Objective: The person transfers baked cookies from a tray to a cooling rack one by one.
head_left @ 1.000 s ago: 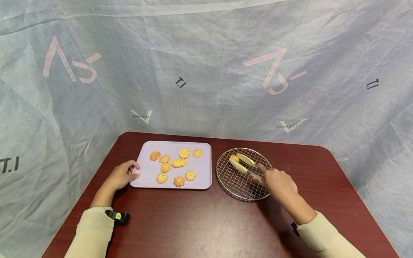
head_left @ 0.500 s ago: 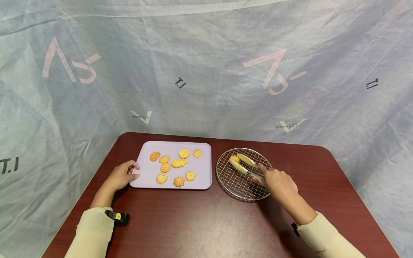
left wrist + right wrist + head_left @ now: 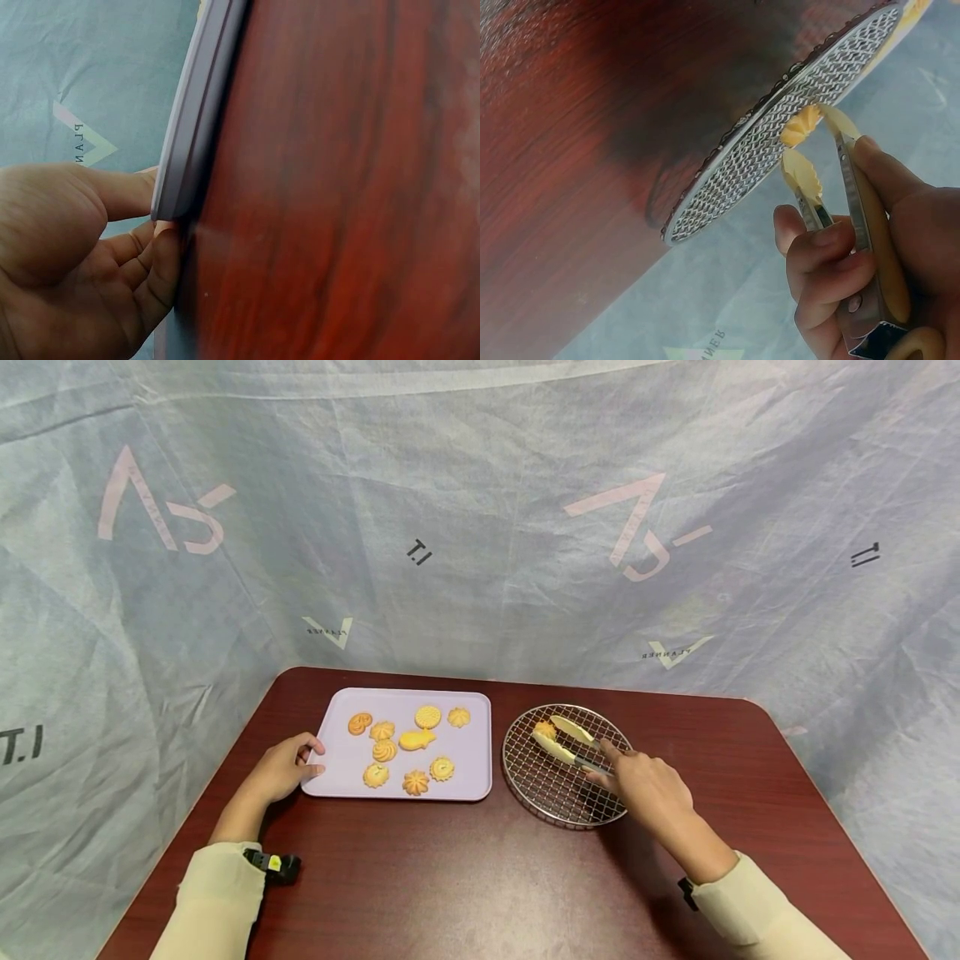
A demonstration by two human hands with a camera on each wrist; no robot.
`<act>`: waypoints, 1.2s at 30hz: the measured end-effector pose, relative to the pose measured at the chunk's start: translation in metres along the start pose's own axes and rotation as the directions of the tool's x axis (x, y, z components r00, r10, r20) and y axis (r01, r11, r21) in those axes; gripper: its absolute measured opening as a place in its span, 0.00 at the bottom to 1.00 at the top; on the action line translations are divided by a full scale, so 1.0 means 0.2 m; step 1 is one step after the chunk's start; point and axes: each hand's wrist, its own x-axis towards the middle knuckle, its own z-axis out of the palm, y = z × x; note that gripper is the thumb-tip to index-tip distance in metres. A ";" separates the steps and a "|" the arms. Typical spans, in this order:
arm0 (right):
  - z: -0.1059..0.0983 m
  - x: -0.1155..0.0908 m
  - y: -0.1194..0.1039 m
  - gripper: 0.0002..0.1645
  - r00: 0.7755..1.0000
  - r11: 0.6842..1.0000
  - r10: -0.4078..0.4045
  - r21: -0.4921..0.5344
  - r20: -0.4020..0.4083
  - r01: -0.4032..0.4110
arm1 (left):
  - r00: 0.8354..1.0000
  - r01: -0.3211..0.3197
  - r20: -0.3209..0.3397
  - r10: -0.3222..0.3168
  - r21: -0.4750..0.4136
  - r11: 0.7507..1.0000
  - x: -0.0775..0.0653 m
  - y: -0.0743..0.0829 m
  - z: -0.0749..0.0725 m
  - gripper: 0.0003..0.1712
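My left hand [image 3: 279, 768] pinches the left edge of a pale lilac tray [image 3: 468, 768]. In the left wrist view the thumb lies over the tray's rim [image 3: 184, 150] and the fingers sit below it. Several golden cookies lie on the tray, among them a fish-shaped cookie [image 3: 417, 740] and a pretzel-shaped cookie [image 3: 360, 722]. On the right, my right hand [image 3: 651, 787] grips metal tongs [image 3: 864, 225] with cream tips. Those tips are spread on either side of a flower-shaped cookie [image 3: 800, 126], which rests on a round wire rack [image 3: 727, 180].
Tray and rack stand side by side on a dark red wooden table [image 3: 450, 877], with a narrow gap between them. A grey printed cloth [image 3: 480, 527] hangs behind the table and along both sides.
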 end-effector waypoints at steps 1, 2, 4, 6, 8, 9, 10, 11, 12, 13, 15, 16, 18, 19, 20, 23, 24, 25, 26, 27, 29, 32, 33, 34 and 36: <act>0.00 0.00 0.00 0.40 1.000 1.000 -0.005 -0.002 -0.004 0.004 | 1.000 0.001 -0.001 -0.001 -0.001 1.000 0.00 0.00 0.00 0.12; 0.00 0.00 0.00 0.40 1.000 1.000 -0.010 -0.002 -0.009 0.010 | 1.000 0.002 -0.002 -0.002 0.000 1.000 0.00 0.00 0.00 0.12; 0.00 0.00 0.00 0.40 1.000 1.000 -0.020 -0.008 -0.018 0.020 | 1.000 -0.005 -0.003 0.005 0.004 1.000 0.00 -0.01 0.00 0.12; 0.00 0.00 -0.01 0.39 0.999 0.999 -0.030 -0.015 -0.029 0.030 | 1.000 -0.008 -0.006 0.008 0.006 1.000 0.00 -0.01 0.00 0.12; 0.00 0.00 -0.01 0.40 0.999 0.999 -0.036 -0.020 -0.037 0.035 | 1.000 -0.010 -0.005 0.010 0.008 1.000 0.00 -0.01 0.00 0.12; 0.00 0.00 -0.01 0.40 0.999 0.999 -0.036 -0.023 -0.038 0.035 | 1.000 -0.011 -0.005 0.011 0.009 1.000 0.00 -0.01 0.00 0.12; 0.00 0.00 -0.01 0.40 0.999 0.999 -0.037 -0.022 -0.039 0.036 | 1.000 -0.004 -0.005 0.004 0.007 1.000 0.00 -0.01 0.00 0.12; 0.00 0.00 -0.01 0.41 0.999 0.999 -0.036 -0.023 -0.039 0.035 | 1.000 -0.001 -0.003 0.001 0.006 1.000 0.00 -0.01 0.00 0.12; 0.00 0.00 -0.02 0.41 0.999 0.999 -0.036 -0.023 -0.040 0.035 | 1.000 0.002 -0.002 -0.002 0.006 1.000 0.00 -0.01 0.00 0.12; 0.00 0.00 -0.02 0.41 0.998 0.999 -0.036 -0.024 -0.041 0.036 | 1.000 0.005 -0.001 -0.005 0.005 1.000 0.00 -0.01 0.00 0.12; -0.01 0.00 -0.02 0.41 0.998 0.999 -0.038 -0.026 -0.043 0.037 | 1.000 0.007 0.001 -0.007 0.004 1.000 0.00 0.00 0.00 0.12; -0.01 0.00 -0.02 0.41 0.998 0.999 -0.040 -0.028 -0.046 0.039 | 1.000 0.009 0.001 -0.009 0.003 1.000 0.00 0.00 0.00 0.12; -0.01 0.01 -0.03 0.41 0.998 0.998 -0.045 -0.035 -0.052 0.043 | 1.000 0.010 0.000 -0.010 0.003 1.000 0.01 0.00 0.00 0.12; -0.01 0.01 -0.03 0.41 0.997 0.998 -0.046 -0.038 -0.054 0.044 | 1.000 0.010 -0.001 -0.010 0.003 1.000 0.00 0.00 0.00 0.12; -0.01 0.01 -0.03 0.41 0.997 0.998 -0.047 -0.040 -0.055 0.045 | 1.000 0.010 -0.001 -0.010 0.004 1.000 0.00 0.00 0.00 0.12; -0.01 0.01 -0.04 0.42 0.997 0.998 -0.048 -0.046 -0.054 0.045 | 1.000 0.016 -0.001 -0.016 0.001 1.000 0.00 0.00 0.00 0.12; -0.01 0.02 -0.04 0.43 0.998 0.998 -0.046 -0.045 -0.050 0.044 | 1.000 0.015 0.000 -0.015 0.000 1.000 0.00 0.00 0.00 0.12; -0.01 0.02 -0.05 0.43 0.998 0.998 -0.045 -0.046 -0.046 0.043 | 1.000 0.016 0.001 -0.016 -0.002 1.000 0.00 0.00 0.00 0.12; -0.02 0.02 -0.05 0.43 0.998 0.998 -0.042 -0.046 -0.042 0.040 | 1.000 0.018 0.002 -0.018 -0.004 1.000 0.00 0.00 0.00 0.12; -0.02 0.02 -0.05 0.43 0.998 0.998 -0.039 -0.047 -0.038 0.038 | 1.000 0.017 0.002 -0.017 -0.005 1.000 0.00 0.00 0.00 0.12; -0.02 0.03 -0.05 0.44 0.999 0.998 -0.039 -0.046 -0.032 0.037 | 1.000 0.016 0.002 -0.016 -0.005 1.000 0.00 0.00 0.00 0.12; -0.02 0.03 -0.06 0.44 0.999 0.998 -0.042 -0.045 -0.033 0.041 | 1.000 0.015 0.001 -0.015 -0.001 1.000 0.00 0.00 0.00 0.12; -0.02 0.03 -0.07 0.45 0.998 0.998 -0.046 -0.044 -0.035 0.044 | 1.000 0.013 0.001 -0.013 0.000 1.000 0.00 0.00 0.00 0.12; -0.03 0.04 -0.07 0.45 0.998 0.998 -0.046 -0.045 -0.035 0.045 | 1.000 0.013 0.000 -0.013 0.001 1.000 0.00 0.00 0.00 0.12; -0.03 0.04 -0.08 0.47 0.998 0.998 -0.045 -0.045 -0.035 0.043 | 1.000 0.009 -0.002 -0.009 0.004 1.000 0.00 0.00 0.00 0.12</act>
